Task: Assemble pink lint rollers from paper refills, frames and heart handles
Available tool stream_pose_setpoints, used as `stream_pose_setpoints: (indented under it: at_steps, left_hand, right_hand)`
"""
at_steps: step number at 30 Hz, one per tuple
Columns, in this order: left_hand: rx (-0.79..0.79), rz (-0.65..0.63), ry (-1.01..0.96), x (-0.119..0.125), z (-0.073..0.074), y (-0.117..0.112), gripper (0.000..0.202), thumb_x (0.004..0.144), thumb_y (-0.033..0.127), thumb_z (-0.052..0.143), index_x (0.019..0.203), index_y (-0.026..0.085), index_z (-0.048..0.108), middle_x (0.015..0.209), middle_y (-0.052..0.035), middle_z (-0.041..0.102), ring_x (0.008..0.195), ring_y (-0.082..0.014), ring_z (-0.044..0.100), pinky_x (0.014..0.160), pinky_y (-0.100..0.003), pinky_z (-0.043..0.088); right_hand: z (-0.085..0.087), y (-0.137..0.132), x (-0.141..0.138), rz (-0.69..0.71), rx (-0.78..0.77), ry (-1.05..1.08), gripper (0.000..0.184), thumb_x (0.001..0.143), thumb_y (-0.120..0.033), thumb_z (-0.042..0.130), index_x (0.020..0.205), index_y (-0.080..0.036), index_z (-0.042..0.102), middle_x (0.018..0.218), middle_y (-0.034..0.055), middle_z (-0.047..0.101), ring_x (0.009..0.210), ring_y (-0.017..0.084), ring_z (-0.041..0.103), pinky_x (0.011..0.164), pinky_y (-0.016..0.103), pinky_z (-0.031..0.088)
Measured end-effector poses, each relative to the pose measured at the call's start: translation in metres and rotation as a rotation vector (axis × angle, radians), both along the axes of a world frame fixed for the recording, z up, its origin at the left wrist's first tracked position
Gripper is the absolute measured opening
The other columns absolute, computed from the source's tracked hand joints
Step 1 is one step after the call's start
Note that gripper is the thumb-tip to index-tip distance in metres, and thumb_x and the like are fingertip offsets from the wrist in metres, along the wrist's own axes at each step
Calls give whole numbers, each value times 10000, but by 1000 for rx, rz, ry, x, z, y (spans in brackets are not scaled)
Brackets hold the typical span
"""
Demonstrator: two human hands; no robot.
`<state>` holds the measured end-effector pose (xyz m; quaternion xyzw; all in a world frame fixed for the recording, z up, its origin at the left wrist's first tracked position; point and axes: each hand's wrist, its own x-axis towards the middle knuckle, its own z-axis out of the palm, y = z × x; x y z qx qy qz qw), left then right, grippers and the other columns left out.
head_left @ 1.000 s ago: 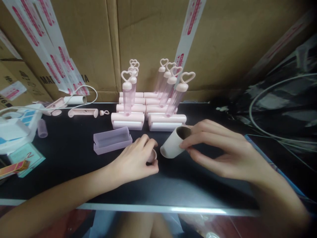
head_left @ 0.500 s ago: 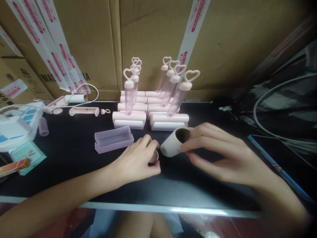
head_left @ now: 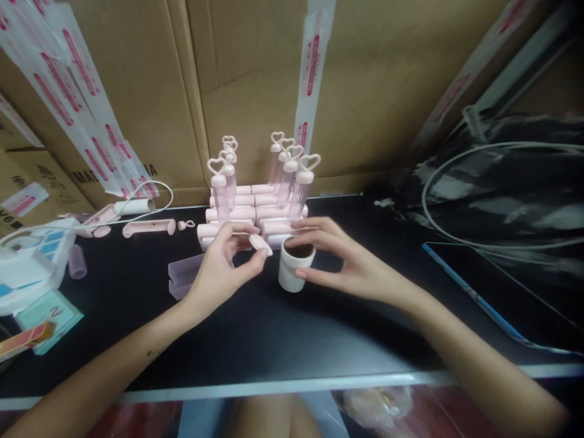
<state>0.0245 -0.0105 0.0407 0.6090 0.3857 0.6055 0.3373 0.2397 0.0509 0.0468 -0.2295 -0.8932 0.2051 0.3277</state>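
Between the thumb and fingers of my left hand [head_left: 228,252] is a small pale-pink round cap [head_left: 260,244], tilted. Just right of it, a white hollow roll [head_left: 292,277] stands upright on the black table, its dark open end facing up. My right hand [head_left: 335,252] grips this roll, thumb against its front and fingers by the rim. A translucent lilac case [head_left: 180,277], partly hidden by my left hand, lies to the left. Behind both hands stand two rows of pink rollers [head_left: 230,213] with clear upright handles topped by heart-shaped loops [head_left: 310,163].
At the left lie a pink roller frame [head_left: 149,228], a small heart-loop piece [head_left: 187,225], a white roll [head_left: 134,207], a lilac tube [head_left: 77,263] and a teal box [head_left: 52,319]. A white cable [head_left: 424,188] loops at the right. Cardboard [head_left: 255,91] closes off the back.
My left hand has risen and now shows the pink cap at its fingertips. The white roll has gone from leaning to upright, with my right hand still on it. The whole view has shifted.
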Motion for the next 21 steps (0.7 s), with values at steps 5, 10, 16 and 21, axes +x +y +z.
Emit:
stream_pose_setpoints:
  at_steps: [5, 10, 16, 21]
  left_hand:
    - [93, -82, -90, 2, 0, 0, 162, 745, 120, 661, 844, 173, 544, 964, -23, 562, 946, -131, 593, 870, -258, 463]
    - [140, -104, 71, 3, -7, -2, 130, 774, 144, 656, 829, 178, 544, 1033, -58, 550, 1033, -163, 569, 896, -292, 463]
    - [181, -137, 298, -2, -5, -3, 154, 813, 161, 615, 952, 188, 556, 1131, -106, 604, 1110, -206, 564, 938, -353, 466]
    - [385, -66, 586, -8, 0, -3, 199, 834, 176, 588, 1028, 188, 632, 1130, -120, 645, 1078, -224, 604, 945, -397, 483]
  right_hand:
    - [-14, 0, -7, 27, -280, -36, 698, 768, -402, 661, 1331, -225, 289, 1284, 99, 473, 1121, 235, 535, 905, 359, 488]
    - [-30, -6, -21, 189, -373, -88, 702, 753, -396, 683, 1336, -189, 350, 1140, 66, 625, 1013, 235, 607, 907, 346, 468]
    - [-36, -11, -24, 199, -403, -80, 691, 750, -420, 677, 1317, -157, 383, 977, 53, 685, 852, 222, 654, 792, 321, 499]
    - [-36, -12, -24, 203, -383, -18, 668, 743, -404, 686, 1297, -159, 403, 1091, 67, 654, 929, 227, 635, 830, 326, 485]
